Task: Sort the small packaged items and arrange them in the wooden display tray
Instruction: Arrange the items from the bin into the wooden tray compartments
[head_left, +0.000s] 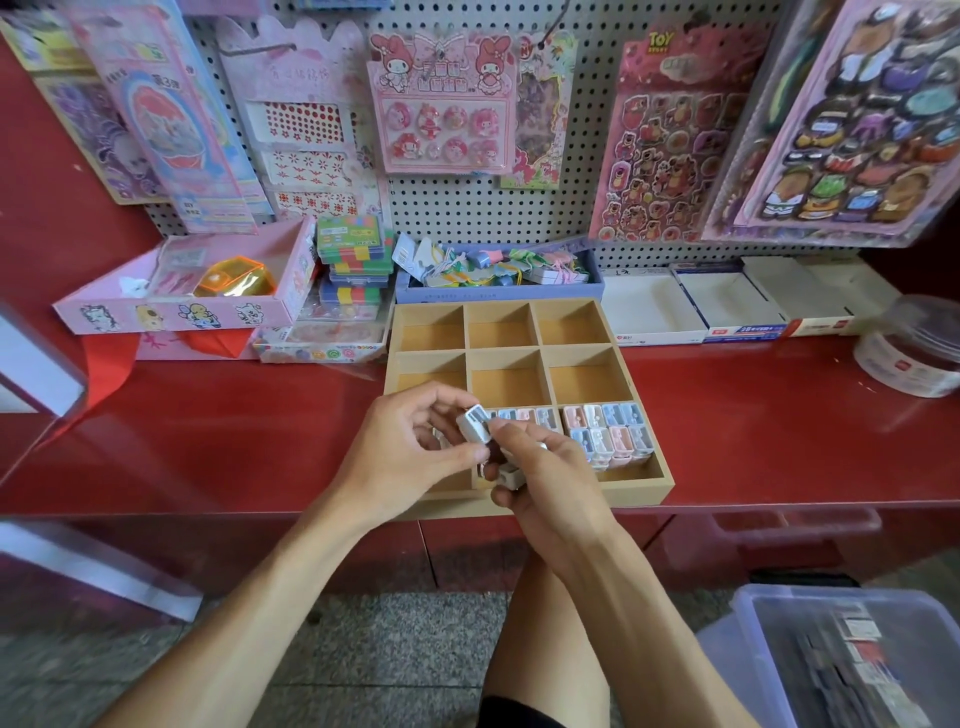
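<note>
A wooden display tray (524, 306) with nine compartments stands on the red counter. Its near right compartment holds several small pink, blue and white packaged items (608, 428) in rows; a few more (524, 415) line the near middle one. My left hand (410, 457) pinches a small white packaged item (475, 423) above the tray's near left part. My right hand (545, 475) touches that item with a fingertip and grips other small white items (511, 475) in its palm. The hands hide the near left compartment.
A pegboard with sticker sheets (660, 145) rises behind. A pink box (182, 301), stacked colourful packs (353, 254) and a blue box of trinkets (498, 270) sit behind the tray; white cartons (727, 306) and a round tub (914, 348) to the right. A plastic bin (841, 654) stands on the floor.
</note>
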